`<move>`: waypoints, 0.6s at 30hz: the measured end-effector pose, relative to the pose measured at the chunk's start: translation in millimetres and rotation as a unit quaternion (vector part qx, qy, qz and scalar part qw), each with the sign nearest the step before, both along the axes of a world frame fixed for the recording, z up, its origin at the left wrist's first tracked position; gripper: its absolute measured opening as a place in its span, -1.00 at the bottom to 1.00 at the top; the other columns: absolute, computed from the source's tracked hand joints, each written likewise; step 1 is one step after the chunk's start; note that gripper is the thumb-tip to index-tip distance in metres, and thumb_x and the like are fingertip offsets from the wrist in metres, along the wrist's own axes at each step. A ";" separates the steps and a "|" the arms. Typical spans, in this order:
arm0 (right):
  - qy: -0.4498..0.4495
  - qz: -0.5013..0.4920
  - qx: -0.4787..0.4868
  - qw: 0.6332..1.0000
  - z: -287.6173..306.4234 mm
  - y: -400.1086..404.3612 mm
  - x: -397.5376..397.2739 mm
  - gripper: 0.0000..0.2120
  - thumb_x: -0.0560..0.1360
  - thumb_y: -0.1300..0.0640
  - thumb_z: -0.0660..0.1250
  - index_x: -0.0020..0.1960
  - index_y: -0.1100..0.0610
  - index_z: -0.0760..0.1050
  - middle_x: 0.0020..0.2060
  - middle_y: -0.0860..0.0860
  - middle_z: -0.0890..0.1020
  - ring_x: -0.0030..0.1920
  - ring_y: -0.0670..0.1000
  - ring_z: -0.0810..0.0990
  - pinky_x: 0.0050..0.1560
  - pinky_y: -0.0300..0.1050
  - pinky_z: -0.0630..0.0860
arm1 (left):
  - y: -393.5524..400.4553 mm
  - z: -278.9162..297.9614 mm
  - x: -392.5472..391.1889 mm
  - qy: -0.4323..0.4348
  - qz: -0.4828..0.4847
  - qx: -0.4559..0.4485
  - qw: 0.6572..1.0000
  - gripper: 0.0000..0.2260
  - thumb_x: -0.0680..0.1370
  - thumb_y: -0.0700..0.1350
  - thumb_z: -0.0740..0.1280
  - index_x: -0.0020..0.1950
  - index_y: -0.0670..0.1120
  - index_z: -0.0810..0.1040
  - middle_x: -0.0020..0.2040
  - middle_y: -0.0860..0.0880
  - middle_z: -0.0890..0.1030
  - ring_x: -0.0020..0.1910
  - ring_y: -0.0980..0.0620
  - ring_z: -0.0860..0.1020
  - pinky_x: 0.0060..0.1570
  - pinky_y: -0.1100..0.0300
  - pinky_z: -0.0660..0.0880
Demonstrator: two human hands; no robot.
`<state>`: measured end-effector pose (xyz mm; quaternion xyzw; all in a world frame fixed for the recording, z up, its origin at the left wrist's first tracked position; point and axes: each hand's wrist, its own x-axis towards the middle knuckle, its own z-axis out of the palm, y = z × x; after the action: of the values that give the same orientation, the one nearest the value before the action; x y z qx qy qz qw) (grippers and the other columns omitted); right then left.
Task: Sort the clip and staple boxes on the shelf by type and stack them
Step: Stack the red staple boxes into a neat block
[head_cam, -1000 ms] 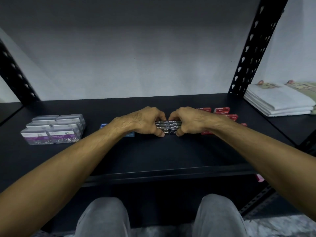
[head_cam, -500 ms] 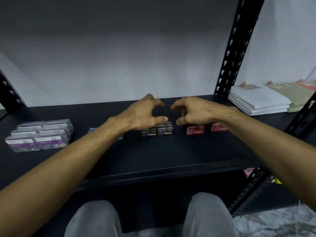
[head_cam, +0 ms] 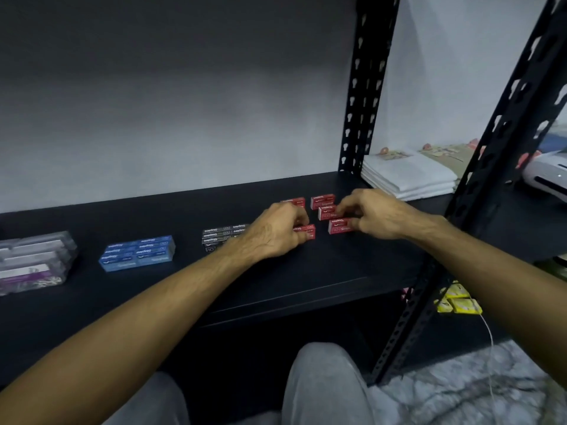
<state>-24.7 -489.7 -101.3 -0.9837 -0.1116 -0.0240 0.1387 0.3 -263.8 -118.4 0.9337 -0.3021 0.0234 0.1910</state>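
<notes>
On the black shelf (head_cam: 306,271) lie several loose red staple boxes. My left hand (head_cam: 276,231) grips one red staple box (head_cam: 308,230) at its near left. My right hand (head_cam: 374,216) pinches another red staple box (head_cam: 337,226); a third (head_cam: 325,211) lies under its fingertips and two more (head_cam: 322,200) sit behind. A stack of black staple boxes (head_cam: 222,236) stands left of my left hand, partly hidden by my wrist. Further left is a stack of blue staple boxes (head_cam: 138,253), then clear clip boxes (head_cam: 30,262) at the far left.
A black perforated upright (head_cam: 365,87) stands at the shelf's back right and another (head_cam: 478,194) at the front right. Folded white papers (head_cam: 408,176) lie beyond the upright. Yellow packets (head_cam: 457,300) sit on a lower level. My knees are below the shelf edge.
Both hands left the black staple stack and moved right to the red boxes, each taking hold of one. The camera view swung right.
</notes>
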 end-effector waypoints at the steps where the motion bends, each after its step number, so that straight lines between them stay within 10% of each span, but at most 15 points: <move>1: -0.007 0.004 0.003 1.000 -3.6 -1.2 0.9 -0.73 0.50 0.17 0.40 0.17 -0.03 0.60 -0.02 -0.20 0.46 -0.19 -0.29 0.41 -0.21 -0.47 0.25 | -0.9 -1.8 0.5 0.003 0.006 0.004 1.000 -0.73 0.51 0.03 0.42 0.17 -0.03 0.60 0.17 -0.03 0.61 0.11 0.01 0.57 0.09 0.10 0.53; 18: -0.025 0.025 0.070 0.997 -19.6 11.9 3.4 -0.79 0.49 0.22 0.40 0.09 0.00 0.64 -0.18 -0.25 0.50 -0.19 -0.27 0.50 -0.21 -0.43 0.32 | -13.7 -5.8 2.9 0.012 0.017 -0.018 1.000 -0.79 0.52 -0.05 0.43 0.14 -0.02 0.63 0.04 0.00 0.63 0.00 0.03 0.59 0.03 0.11 0.55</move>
<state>-21.3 -477.8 -120.8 -0.9677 -0.1374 -0.0528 0.2047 3.2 -277.5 -124.2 0.9354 -0.2833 0.0205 0.2108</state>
